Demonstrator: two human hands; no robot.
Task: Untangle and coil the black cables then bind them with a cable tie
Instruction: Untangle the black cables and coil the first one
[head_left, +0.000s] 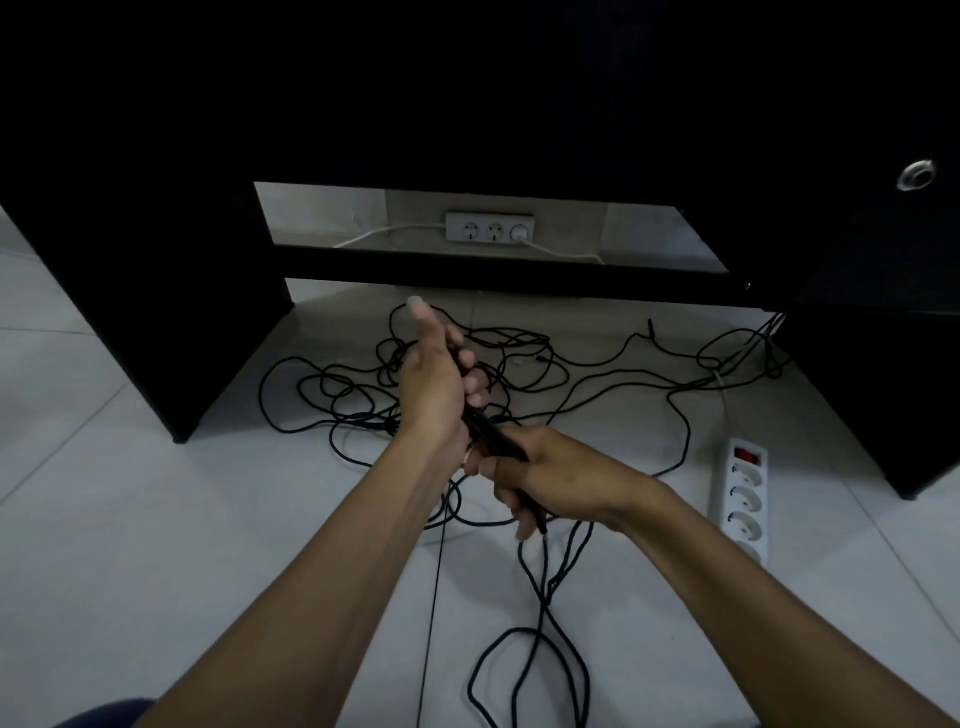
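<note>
A tangle of thin black cables (540, 364) sprawls over the white tiled floor under a black desk. My left hand (434, 382) is raised above the tangle, fingers curled round a gathered bundle of black cable strands (493, 436), thumb pointing up. Just below and to the right, my right hand (540, 475) grips the lower part of the same bundle. From it, loose cable loops (535, 649) hang down to the floor near me. No cable tie is visible.
A white power strip (740, 499) with a red switch lies on the floor at the right. A wall socket panel (489, 227) with a white cord sits behind the desk opening. Black desk legs (171, 332) stand left and right.
</note>
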